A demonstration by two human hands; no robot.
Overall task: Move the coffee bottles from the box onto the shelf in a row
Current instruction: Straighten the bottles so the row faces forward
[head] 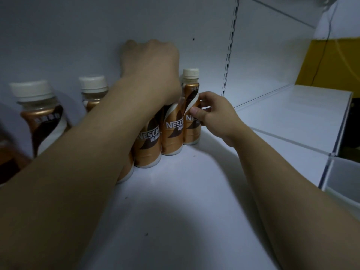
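Observation:
Several brown-and-white Nescafe coffee bottles with white caps stand on the white shelf (175, 191). A row runs back toward the rear wall; its rearmost bottle (191, 114) is at the end. My right hand (216, 115) grips that bottle's side with thumb and fingers. My left hand (150, 67) reaches over the row and is closed on top of a bottle (172, 137) whose cap it hides. Another bottle (148, 147) stands in front of it. Two more bottles (41, 117) (93, 92) stand to the left. The box is not in view.
The shelf's white back wall (78, 36) is right behind the bottles. A slotted metal upright (229, 55) divides this bay from the neighbouring shelf (292, 117) on the right. A clear plastic edge strip (331, 152) lines that shelf's front. A yellow panel (331, 61) shows beyond.

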